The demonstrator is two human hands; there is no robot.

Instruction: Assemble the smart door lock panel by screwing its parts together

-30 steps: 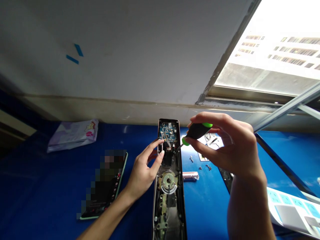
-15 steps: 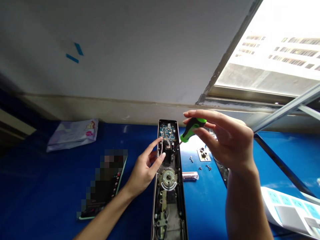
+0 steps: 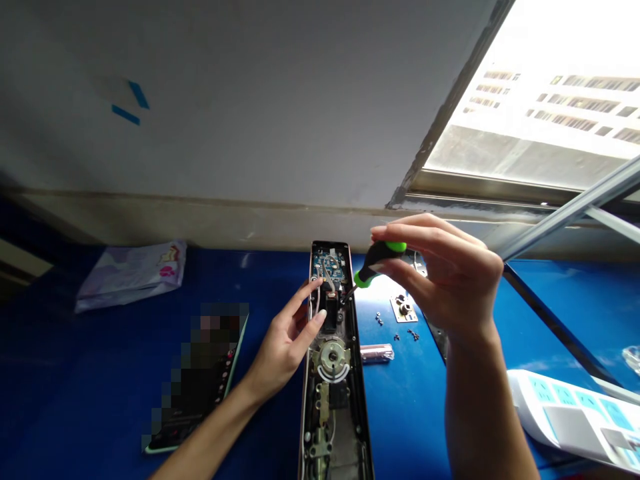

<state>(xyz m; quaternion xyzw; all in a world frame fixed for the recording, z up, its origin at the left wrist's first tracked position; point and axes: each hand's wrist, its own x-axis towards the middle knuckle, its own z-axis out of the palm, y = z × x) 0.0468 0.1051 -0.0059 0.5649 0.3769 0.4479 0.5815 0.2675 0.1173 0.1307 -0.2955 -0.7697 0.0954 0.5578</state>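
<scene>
A long, narrow electronic door lock housing (image 3: 331, 400) lies with its inside facing up, pointing away from me. Inside sit a blue circuit board (image 3: 327, 265), white wires, a black block (image 3: 331, 313) and a round metal part (image 3: 332, 358). My left hand (image 3: 285, 340) grips the housing's left edge, thumb over the black block and index fingertip near the board. My right hand (image 3: 445, 280) pinches the green-and-black handle of a screwdriver (image 3: 369, 267) between thumb and fingers. The tilted shaft reaches down to the housing's right side, beside the black block; its contact point is too small to make out.
Right of the housing lie loose screws (image 3: 413, 335), a small board with a round part (image 3: 404, 309) and a wrapped pinkish strip (image 3: 377, 353). A white power strip (image 3: 570, 420) sits at right. A tablet-like device (image 3: 200, 380) and a plastic packet (image 3: 133, 275) lie left.
The view has shifted slightly, moving most things left. The screwdriver handle has turned a little in my right fingers, its shaft still at the same part. My left hand stays on the housing.
</scene>
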